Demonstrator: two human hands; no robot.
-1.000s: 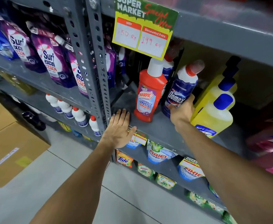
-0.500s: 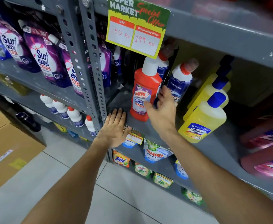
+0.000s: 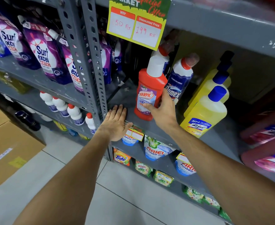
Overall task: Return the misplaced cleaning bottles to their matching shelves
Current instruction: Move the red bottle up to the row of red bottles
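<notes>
A red Harpic bottle [image 3: 149,88] with a white neck stands upright on the grey shelf [image 3: 125,98]. My right hand [image 3: 163,109] wraps around its lower right side, thumb across the label. Right behind it stands a blue-and-white Domex bottle [image 3: 180,78], and another red-capped bottle is partly hidden further back. Yellow Lizol bottles [image 3: 205,112] with blue caps line up to the right. My left hand [image 3: 115,123] lies flat on the shelf's front edge, fingers spread, holding nothing.
A perforated grey upright post [image 3: 91,62] divides the racks. Purple Surf Excel pouches [image 3: 42,54] fill the left shelf, small white bottles [image 3: 75,112] sit below. A yellow price sign [image 3: 136,25] hangs overhead. Red jugs [image 3: 266,146] lie at right. Cardboard boxes [image 3: 6,143] stand on the floor.
My right hand left the Domex bottle, moved left and closed around the red Harpic bottle. The left hand stayed flat on the shelf edge. The camera moved closer.
</notes>
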